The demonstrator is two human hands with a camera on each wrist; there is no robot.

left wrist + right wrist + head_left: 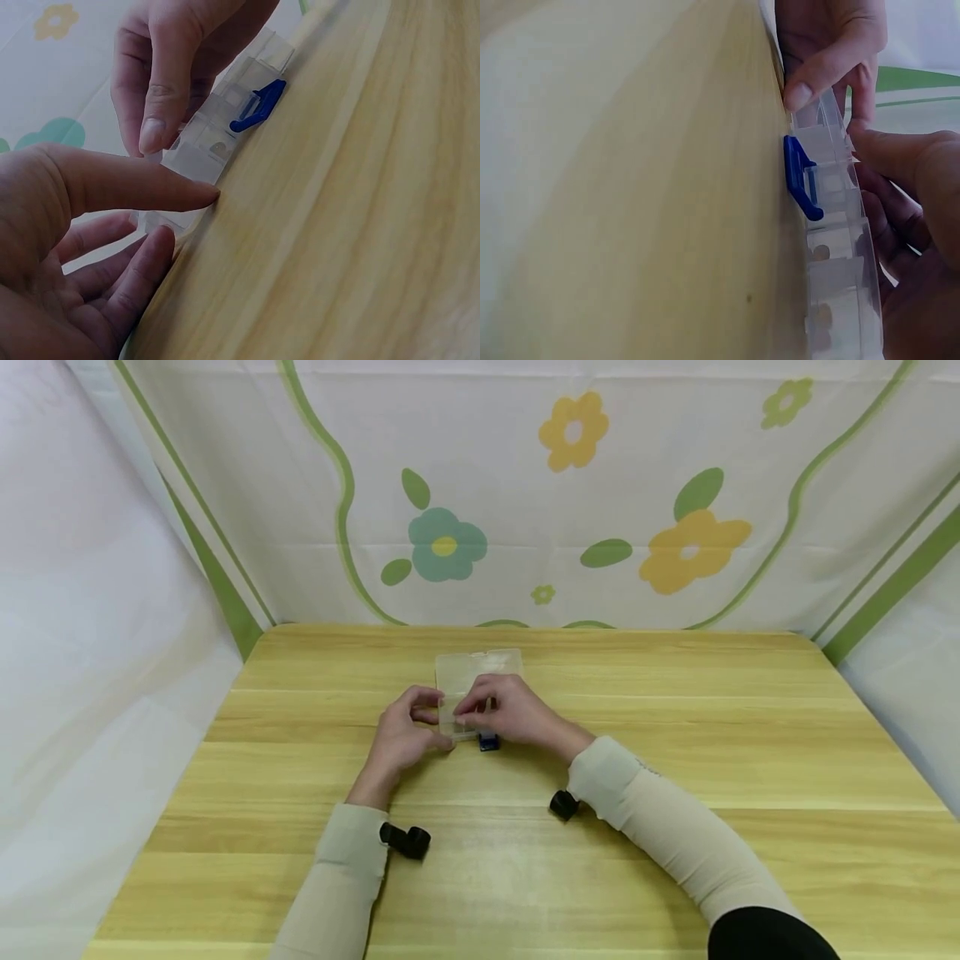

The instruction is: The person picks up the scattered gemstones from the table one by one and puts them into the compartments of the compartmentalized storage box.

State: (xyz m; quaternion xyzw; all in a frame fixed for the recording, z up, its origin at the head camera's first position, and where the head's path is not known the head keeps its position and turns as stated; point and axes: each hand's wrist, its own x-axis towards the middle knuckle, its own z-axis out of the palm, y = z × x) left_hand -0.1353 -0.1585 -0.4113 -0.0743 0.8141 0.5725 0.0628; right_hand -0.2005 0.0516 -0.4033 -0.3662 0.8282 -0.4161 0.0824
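A clear plastic compartment box (447, 727) lies on the table with its transparent lid (461, 670) raised at the back. On its front side a blue latch (488, 743) hangs open. My left hand (401, 739) holds the box's left end, thumb at the front corner and fingers along the side. Above the compartments is my right hand (513, 710), its thumb and fingertips brought close together and reaching in. Whether anything sits between those fingertips is hidden. Through the front wall (840, 292) in the right wrist view, small brownish things show faintly inside.
The box stands toward the far part of the wood-grain table (480, 877). Behind it hangs a white curtain (517, 510) with printed flowers. Black wrist cameras (405, 841) are strapped to both sleeves, just above the tabletop.
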